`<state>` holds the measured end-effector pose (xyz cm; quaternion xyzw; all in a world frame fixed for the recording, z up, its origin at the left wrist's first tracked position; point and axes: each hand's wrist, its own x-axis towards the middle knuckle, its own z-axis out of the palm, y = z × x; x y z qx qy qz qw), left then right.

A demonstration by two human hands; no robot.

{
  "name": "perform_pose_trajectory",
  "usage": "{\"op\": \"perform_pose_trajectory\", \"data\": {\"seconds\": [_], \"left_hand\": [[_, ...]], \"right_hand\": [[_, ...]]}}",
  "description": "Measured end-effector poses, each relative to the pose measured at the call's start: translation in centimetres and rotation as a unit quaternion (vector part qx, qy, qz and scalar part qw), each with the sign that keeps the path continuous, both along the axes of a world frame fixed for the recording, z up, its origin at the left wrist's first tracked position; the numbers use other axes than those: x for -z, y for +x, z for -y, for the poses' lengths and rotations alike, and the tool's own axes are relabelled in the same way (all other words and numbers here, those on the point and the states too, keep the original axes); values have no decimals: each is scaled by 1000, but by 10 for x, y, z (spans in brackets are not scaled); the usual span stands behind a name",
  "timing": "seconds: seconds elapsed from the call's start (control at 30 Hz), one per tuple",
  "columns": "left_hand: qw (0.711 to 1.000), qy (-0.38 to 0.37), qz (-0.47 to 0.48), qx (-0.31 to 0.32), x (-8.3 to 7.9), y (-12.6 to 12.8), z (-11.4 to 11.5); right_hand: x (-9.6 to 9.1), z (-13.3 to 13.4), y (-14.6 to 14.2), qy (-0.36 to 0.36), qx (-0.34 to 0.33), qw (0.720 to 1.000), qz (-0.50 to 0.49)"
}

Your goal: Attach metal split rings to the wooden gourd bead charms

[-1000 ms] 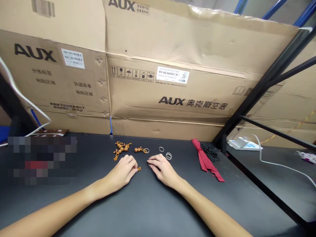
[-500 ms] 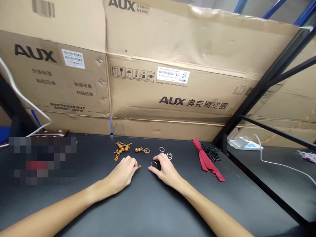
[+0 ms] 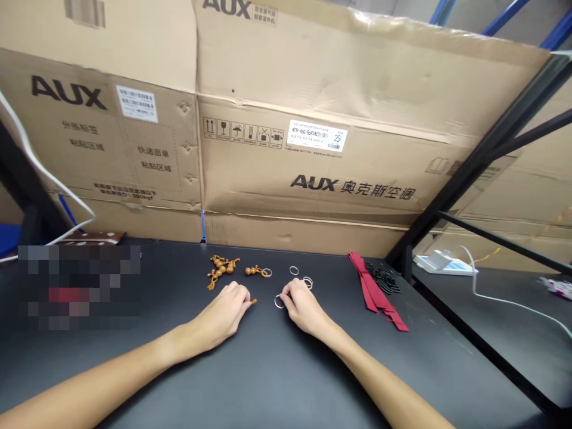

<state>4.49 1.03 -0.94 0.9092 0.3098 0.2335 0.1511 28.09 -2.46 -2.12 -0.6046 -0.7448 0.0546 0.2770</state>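
My left hand (image 3: 226,314) is closed in a pinch near the table's middle. A short tip of orange cord (image 3: 254,301) sticks out of its fingertips; whatever else it holds is hidden. My right hand (image 3: 304,305) pinches a silver key ring (image 3: 278,302), gripping its right side while the rest of the loop shows. Behind that hand lie two overlapping key rings (image 3: 308,282) and a single key ring (image 3: 294,270). Beyond my left hand is a small cluster of brown gourd charms (image 3: 223,268) on orange cords. Beside it, another gourd charm (image 3: 252,271) has a ring at its cord.
Red fabric strips (image 3: 375,289) lie on the right, next to a pile of black clips or hooks (image 3: 383,278). A cardboard wall (image 3: 304,161) stands along the table's back. A black metal frame (image 3: 465,167) borders the right side. The left area is pixelated.
My right thumb and fingers have closed on the key ring, which they stood apart around before. The left hand has stayed in place; the view has shifted slightly.
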Motion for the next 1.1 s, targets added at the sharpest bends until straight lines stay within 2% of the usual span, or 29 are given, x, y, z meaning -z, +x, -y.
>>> {"op": "perform_pose_trajectory", "data": {"seconds": [0.1,0.23,0.53,0.77,0.97,1.1], "left_hand": [[998,-49,26,10,-2,-1,0],[992,-111,64,13,-3,-1,-3],[979,-177,100,-12,-4,-1,-11],[968,-220,120,-1,-1,0,-13],[972,-205,116,-4,-7,1,-10],[962,-238,130,-4,-10,3,-6]], "right_hand": [[-3,4,-4,16,-17,999,-29],[-4,9,-12,2,-64,995,-74],[-3,14,-25,6,-111,989,-94],[-2,15,-26,-7,-113,985,-128],[-4,17,-32,-1,-85,979,-188],[-5,17,-34,1,-76,968,-240]]}}
